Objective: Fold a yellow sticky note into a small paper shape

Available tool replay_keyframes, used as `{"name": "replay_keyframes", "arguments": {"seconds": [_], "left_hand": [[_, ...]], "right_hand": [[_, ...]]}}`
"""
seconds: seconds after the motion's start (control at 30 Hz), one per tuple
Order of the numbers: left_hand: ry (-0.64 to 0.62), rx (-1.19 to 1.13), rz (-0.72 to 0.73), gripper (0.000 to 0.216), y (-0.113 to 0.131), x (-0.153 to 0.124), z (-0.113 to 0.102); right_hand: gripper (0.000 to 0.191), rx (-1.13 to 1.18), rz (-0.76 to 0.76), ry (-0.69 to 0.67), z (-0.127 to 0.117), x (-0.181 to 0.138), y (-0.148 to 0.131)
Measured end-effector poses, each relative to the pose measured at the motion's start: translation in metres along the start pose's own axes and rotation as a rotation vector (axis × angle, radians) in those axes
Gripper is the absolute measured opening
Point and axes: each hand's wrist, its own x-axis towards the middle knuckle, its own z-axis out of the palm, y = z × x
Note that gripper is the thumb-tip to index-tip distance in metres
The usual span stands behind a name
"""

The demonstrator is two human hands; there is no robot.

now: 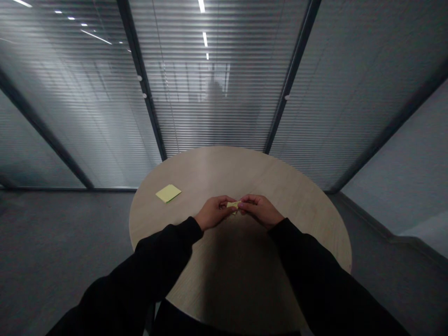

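A small folded piece of yellow paper (231, 204) is held between my two hands, above the middle of the round table. My left hand (216, 211) pinches its left side between thumb and fingers. On the right side, my right hand (259, 209) grips the paper with thumb and fingertips. The fingers cover part of the paper, so its full shape is hidden. Left of my hands, a pad of yellow sticky notes (168, 193) lies flat on the table, apart from both hands.
The round wooden table (224, 163) has a light grain and a curved edge. Beyond it stand glass panels with horizontal blinds (217, 116) and dark frames. Grey carpet (70, 247) surrounds the table, and a pale wall (409, 177) rises at the right.
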Motion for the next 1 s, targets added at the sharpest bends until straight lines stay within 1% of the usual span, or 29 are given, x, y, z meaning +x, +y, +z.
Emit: {"name": "replay_keyframes", "arguments": {"seconds": [0.2,0.6,0.8,0.87,1.0], "left_hand": [[0.029,0.072,0.002,0.047,0.0029,-0.0008,0.0007],[0.019,0.058,0.009,0.048,0.0051,-0.0022,0.0004],[0.030,0.136,0.015,0.045,0.0003,-0.0006,-0.0027],[0.032,0.104,0.001,0.045,-0.0009,0.0000,-0.0032],[0.047,-0.061,-0.048,0.048,-0.0010,0.0006,-0.0024]], "right_hand": [[0.032,-0.008,-0.005,0.013,0.0010,-0.0001,-0.0013],[0.033,-0.030,-0.001,0.013,-0.0015,-0.0004,0.0000],[0.033,-0.062,-0.021,0.068,-0.0006,-0.0011,-0.0062],[0.033,-0.036,-0.038,0.085,-0.0006,-0.0007,-0.0082],[0.034,0.036,-0.040,0.103,-0.0034,0.0008,-0.0073]]}}
